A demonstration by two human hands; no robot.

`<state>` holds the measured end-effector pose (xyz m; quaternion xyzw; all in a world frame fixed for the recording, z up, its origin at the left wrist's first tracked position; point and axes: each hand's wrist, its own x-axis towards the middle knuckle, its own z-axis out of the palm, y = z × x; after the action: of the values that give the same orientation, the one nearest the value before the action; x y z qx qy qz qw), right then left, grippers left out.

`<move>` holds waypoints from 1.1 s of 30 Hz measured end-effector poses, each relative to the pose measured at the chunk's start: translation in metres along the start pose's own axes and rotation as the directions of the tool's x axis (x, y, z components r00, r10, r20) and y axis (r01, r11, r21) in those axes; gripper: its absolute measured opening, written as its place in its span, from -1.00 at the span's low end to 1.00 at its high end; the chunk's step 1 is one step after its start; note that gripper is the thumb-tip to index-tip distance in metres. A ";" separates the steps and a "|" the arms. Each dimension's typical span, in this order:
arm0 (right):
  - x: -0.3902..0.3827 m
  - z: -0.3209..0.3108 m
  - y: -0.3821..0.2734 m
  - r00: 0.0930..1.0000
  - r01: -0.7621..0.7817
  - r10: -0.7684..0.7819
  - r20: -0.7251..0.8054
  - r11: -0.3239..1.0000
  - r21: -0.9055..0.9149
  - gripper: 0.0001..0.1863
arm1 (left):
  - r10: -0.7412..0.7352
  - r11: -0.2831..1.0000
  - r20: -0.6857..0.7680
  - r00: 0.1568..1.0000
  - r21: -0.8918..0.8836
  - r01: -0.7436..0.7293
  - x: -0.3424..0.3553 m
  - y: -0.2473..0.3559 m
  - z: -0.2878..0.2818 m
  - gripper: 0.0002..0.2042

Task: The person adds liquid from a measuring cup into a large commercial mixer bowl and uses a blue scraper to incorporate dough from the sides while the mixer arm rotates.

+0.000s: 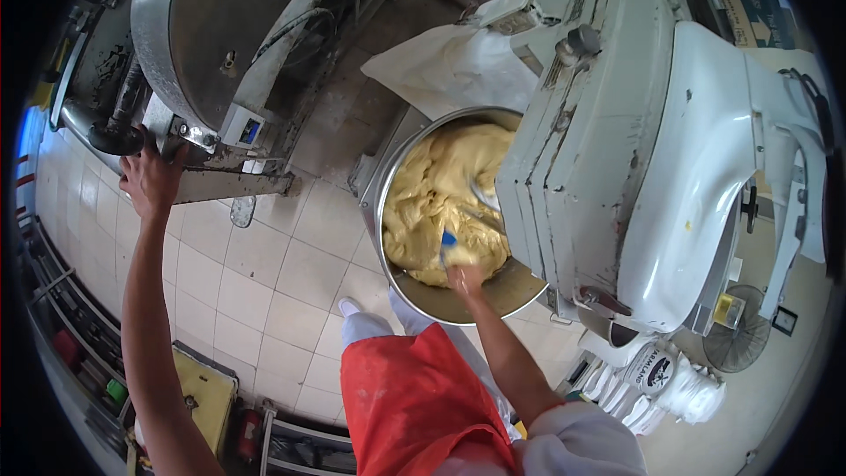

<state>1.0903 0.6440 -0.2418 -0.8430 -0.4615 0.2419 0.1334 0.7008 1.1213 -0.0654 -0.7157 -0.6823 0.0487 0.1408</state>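
A large steel mixing bowl [381, 211] holds soft yellow dough [423, 185], with part of a metal mixing arm [485, 196] showing in it. My right hand [464, 266] reaches into the bowl near its close side, blurred and smeared with dough. Just beyond its fingers shows a blue scraper [449, 238], partly covered by dough, which the hand appears to grip. Far to the left, my left hand [152, 178] rests with spread fingers on the metal edge of another machine [203, 44], right beside its black knob [115, 137].
The mixer's worn pale housing [582, 141] overhangs the bowl's right side, with a glossy white cover [696, 185] beyond. White cloth or sacking [458, 66] lies behind the bowl. White sacks [652, 383] and a fan [737, 330] stand at right; a yellow-topped stand [198, 401] is at lower left.
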 end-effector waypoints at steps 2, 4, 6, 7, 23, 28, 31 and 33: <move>-0.054 -0.029 -0.020 0.968 -0.166 0.235 -0.092 0.867 0.471 -0.84 | -0.022 0.999 0.023 0.999 0.039 0.021 -0.006 -0.016 0.000 -0.17; -0.060 -0.074 -0.057 0.850 -0.292 0.522 0.073 0.351 0.890 -0.59 | -0.011 0.999 0.008 1.000 0.053 0.010 -0.010 -0.025 0.003 -0.16; -0.027 -0.084 -0.053 0.832 -0.273 0.447 0.330 -0.189 0.943 -0.48 | -0.013 0.997 0.005 1.000 0.075 0.013 -0.011 -0.034 0.006 -0.16; 0.003 -0.059 -0.036 0.783 -0.251 0.510 0.357 -0.266 0.931 -0.57 | -0.009 0.998 -0.016 1.000 0.067 0.010 -0.008 -0.030 0.008 -0.15; 0.070 0.014 0.010 0.650 -0.021 0.616 0.445 -0.570 0.821 -0.86 | 0.005 1.000 -0.009 1.000 -0.013 -0.006 0.005 0.003 -0.004 -0.18; 0.083 0.064 0.026 0.610 -0.167 0.653 0.449 -0.448 0.878 -0.80 | 0.011 1.000 0.037 0.999 -0.016 -0.011 0.004 0.012 -0.006 -0.16; 0.015 0.002 -0.052 0.717 -0.312 0.622 0.313 -0.115 0.943 -0.77 | -0.028 1.000 0.056 0.998 0.012 0.028 0.000 -0.014 -0.001 -0.17; -0.017 -0.041 -0.112 0.803 -0.331 0.596 -0.031 0.488 0.808 -0.81 | -0.011 1.000 0.031 0.999 0.021 0.010 -0.007 -0.024 0.007 -0.18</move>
<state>1.0243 0.6895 -0.1525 -0.8219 -0.0376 0.3072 0.4782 0.6756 1.1156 -0.0670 -0.7098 -0.6875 0.0662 0.1381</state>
